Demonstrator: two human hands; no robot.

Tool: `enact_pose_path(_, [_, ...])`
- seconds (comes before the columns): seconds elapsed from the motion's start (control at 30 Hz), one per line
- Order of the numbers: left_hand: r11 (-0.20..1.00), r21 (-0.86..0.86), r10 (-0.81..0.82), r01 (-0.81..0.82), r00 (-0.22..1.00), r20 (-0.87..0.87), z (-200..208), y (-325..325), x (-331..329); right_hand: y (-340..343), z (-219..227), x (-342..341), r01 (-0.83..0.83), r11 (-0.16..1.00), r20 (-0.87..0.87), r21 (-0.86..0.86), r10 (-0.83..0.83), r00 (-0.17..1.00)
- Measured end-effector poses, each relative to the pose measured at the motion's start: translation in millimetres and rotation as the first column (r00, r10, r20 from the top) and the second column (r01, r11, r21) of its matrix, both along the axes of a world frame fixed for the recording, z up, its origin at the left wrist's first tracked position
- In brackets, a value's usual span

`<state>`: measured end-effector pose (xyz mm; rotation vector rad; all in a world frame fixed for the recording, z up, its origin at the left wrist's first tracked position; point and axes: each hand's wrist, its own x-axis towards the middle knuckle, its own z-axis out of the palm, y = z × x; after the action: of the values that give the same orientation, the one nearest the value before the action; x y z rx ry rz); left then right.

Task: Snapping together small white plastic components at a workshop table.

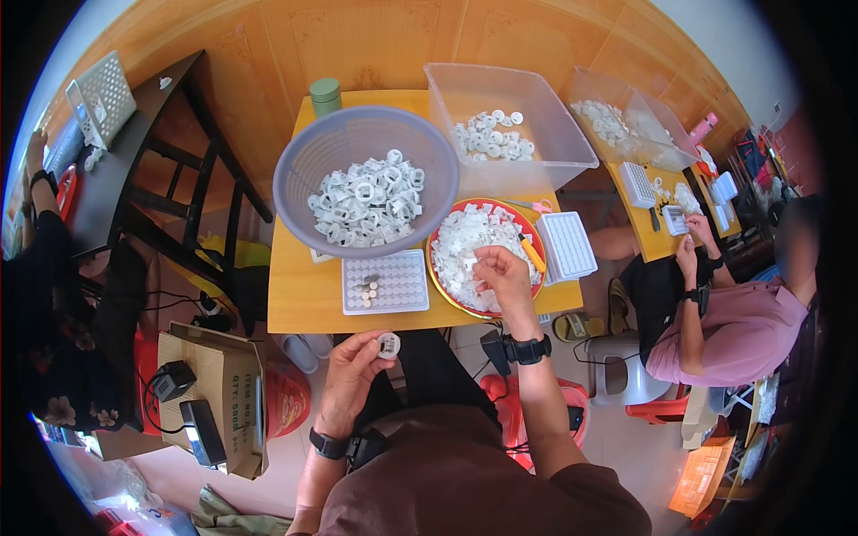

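Close to the table's front edge, my left hand pinches a round white plastic part between thumb and fingers. My right hand is over a red round tray heaped with small translucent white plastic pieces. Its thumb and forefinger are closed, seemingly on one small white piece at the heap; the fingertips partly hide it. Left of that tray lies a white compartment tray with several small round discs in a few cells.
A grey-purple basket of white ring-shaped parts stands behind. Beyond are a clear plastic bin with round parts and a green canister. Stacked white trays, an orange-handled tool and pink scissors sit right. A co-worker works at right.
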<state>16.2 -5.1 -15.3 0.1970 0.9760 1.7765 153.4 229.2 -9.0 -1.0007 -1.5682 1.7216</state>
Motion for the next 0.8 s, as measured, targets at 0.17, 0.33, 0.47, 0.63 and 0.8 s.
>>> enact_pose_path(0.17, [1.000,0.004,-0.007,0.007,1.000,0.010,-0.1,0.7,2.3,-13.0,11.0,2.7,-0.049,0.993,-0.105,-0.109,0.038,0.994])
enact_pose_path(0.33, [1.000,-0.007,-0.008,0.008,1.000,0.003,4.5,-1.3,1.0,-29.8,21.1,0.0,-0.211,0.966,-0.131,-0.147,0.193,0.972])
enact_pose_path(0.47, [1.000,-0.010,0.010,-0.009,0.999,0.030,6.0,1.4,0.7,-55.4,38.8,-9.2,-0.247,0.959,-0.108,-0.139,0.233,0.966])
enact_pose_path(0.63, [1.000,0.023,-0.007,0.006,0.998,0.061,8.5,2.3,-0.4,-91.6,45.4,-17.9,-0.352,0.935,-0.071,-0.043,0.349,0.934])
enact_pose_path(0.8, [0.998,0.065,-0.005,0.000,0.997,0.071,8.1,-1.2,-2.1,-115.4,39.1,-27.1,-0.383,0.899,-0.003,0.211,0.393,0.920])
